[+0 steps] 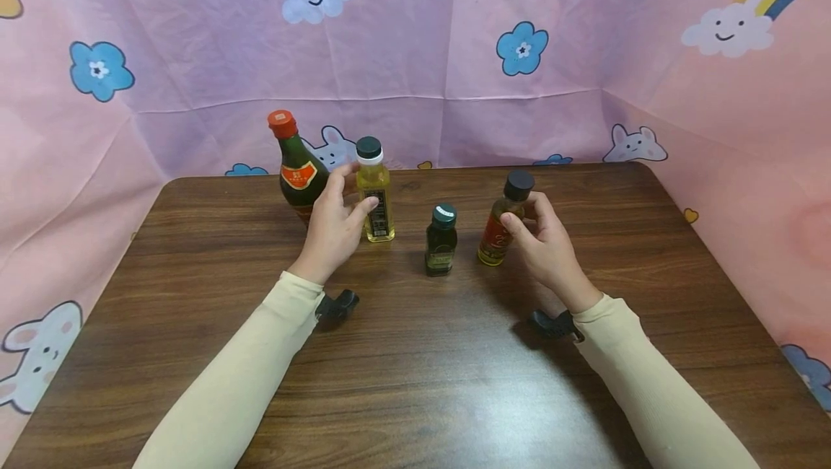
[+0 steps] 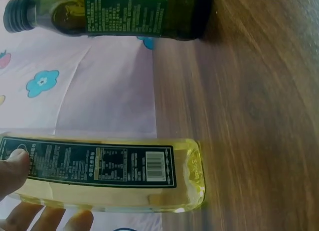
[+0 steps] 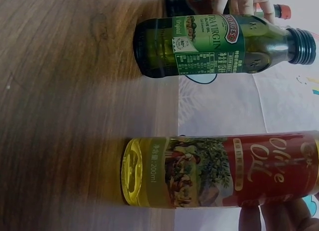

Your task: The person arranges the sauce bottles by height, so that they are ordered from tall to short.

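Observation:
My left hand (image 1: 334, 220) grips a square clear bottle of yellow oil (image 1: 375, 198) with a dark green cap, thumb across its dark label. In the left wrist view the thumb (image 2: 16, 169) presses the upper label. A round olive oil bottle (image 1: 496, 232) with a red label and black cap is held in my right hand (image 1: 542, 242); it leans slightly in the head view. Between them a small dark green olive oil bottle (image 1: 441, 245) stands upright on the table. Whether the held bottles touch the table, I cannot tell.
Behind my left hand stands a taller dark bottle (image 1: 301, 173) with a red cap, partly hidden. The brown wooden table (image 1: 415, 375) ends at a patterned pink cloth (image 1: 389, 43) at the back and sides. Dark wrist mounts (image 1: 337, 307) stick out from the sleeves.

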Action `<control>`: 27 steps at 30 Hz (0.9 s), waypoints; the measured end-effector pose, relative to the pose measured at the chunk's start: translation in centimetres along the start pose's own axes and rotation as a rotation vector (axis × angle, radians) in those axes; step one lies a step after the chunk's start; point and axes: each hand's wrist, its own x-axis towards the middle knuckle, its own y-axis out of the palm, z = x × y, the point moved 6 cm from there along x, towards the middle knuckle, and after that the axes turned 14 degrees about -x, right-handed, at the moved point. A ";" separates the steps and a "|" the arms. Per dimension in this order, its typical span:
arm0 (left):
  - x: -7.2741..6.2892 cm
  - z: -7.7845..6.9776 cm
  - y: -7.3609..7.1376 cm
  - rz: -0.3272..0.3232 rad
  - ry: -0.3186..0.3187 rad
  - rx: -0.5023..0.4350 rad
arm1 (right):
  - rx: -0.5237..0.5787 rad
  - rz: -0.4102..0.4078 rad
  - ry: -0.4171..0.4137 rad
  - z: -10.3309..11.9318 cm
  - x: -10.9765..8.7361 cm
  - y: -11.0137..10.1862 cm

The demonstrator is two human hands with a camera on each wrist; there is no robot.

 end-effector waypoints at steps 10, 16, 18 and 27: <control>0.0 0.4 -0.1 0.045 -0.025 0.006 | 0.007 -0.010 0.000 -3.2 0.6 0.7; 0.0 0.6 -0.1 0.059 -0.028 0.031 | 0.008 -0.015 -0.009 -3.3 0.7 0.5; 0.1 0.7 -0.2 0.059 -0.028 0.055 | 0.005 -0.020 -0.015 -3.3 0.7 0.5; 0.1 0.6 -0.4 0.067 -0.018 0.095 | 0.073 -0.043 -0.023 -0.4 0.2 -0.5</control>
